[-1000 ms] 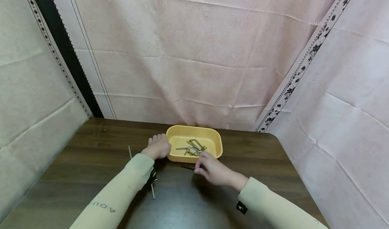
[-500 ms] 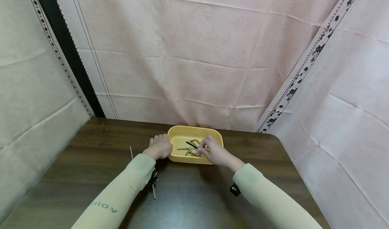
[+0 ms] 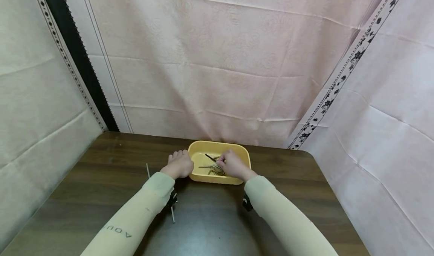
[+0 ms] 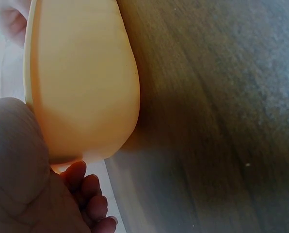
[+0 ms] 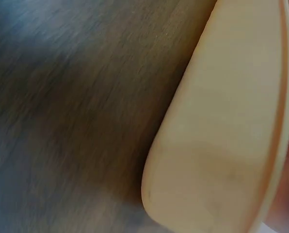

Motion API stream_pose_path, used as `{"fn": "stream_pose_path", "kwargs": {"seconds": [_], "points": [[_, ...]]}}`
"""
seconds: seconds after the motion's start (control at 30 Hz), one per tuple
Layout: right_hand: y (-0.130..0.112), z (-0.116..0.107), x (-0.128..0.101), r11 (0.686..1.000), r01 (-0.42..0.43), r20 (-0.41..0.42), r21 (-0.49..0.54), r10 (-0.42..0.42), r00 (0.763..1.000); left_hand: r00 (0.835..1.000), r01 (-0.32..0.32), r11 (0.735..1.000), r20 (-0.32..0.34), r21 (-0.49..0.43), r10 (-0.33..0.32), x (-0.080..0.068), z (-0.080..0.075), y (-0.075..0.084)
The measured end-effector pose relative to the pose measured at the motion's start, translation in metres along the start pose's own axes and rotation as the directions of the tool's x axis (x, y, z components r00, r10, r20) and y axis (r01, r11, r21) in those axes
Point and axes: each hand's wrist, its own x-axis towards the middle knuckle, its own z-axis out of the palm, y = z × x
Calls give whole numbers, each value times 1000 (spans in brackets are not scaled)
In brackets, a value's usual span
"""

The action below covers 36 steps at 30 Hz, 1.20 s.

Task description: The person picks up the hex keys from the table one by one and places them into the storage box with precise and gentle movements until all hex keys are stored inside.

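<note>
Left hand: your left hand (image 3: pixel 178 164) rests against the left end of the tray (image 3: pixel 237 149), fingers curled loosely on its outer wall; the left wrist view shows them beside the yellow wall (image 4: pixel 81 87).
Right hand: your right hand (image 3: pixel 233 164) is over the tray's inside, fingertips pinching a dark key (image 3: pixel 211 158) that sticks out up and to the left.
Tray: yellow, near the far edge of the table (image 3: pixel 84 180), between your two hands.
Other keys: a small pile (image 3: pixel 213 169) lies on the tray floor, just under the right hand.
Loose rods: one thin rod (image 3: pixel 147 170) lies left of your left wrist; another (image 3: pixel 173 213) by the sleeve.
</note>
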Motion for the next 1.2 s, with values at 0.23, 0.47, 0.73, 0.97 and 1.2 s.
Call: {"fn": "stream_pose_path", "kwargs": {"seconds": [0.23,0.47,0.73,0.97,1.2], "points": [[3,12,11,995,-21,138,101,7,990,1000,-3,1000,2,-9,3,0,-1,-1],[5,16,15,996,-48,150,75,37,988,1000,-1,1000,-14,0,1,2,2,0],[2,14,14,996,-71,86,58,66,994,1000,9,1000,-18,7,-8,1,1,0],[12,-15,-14,989,-103,-128,-106,89,988,1000,-19,1000,-11,-5,19,0,2,3],[30,-38,-40,965,-144,-271,-219,82,959,999,-43,999,-26,-18,42,1,2,-4]]}}
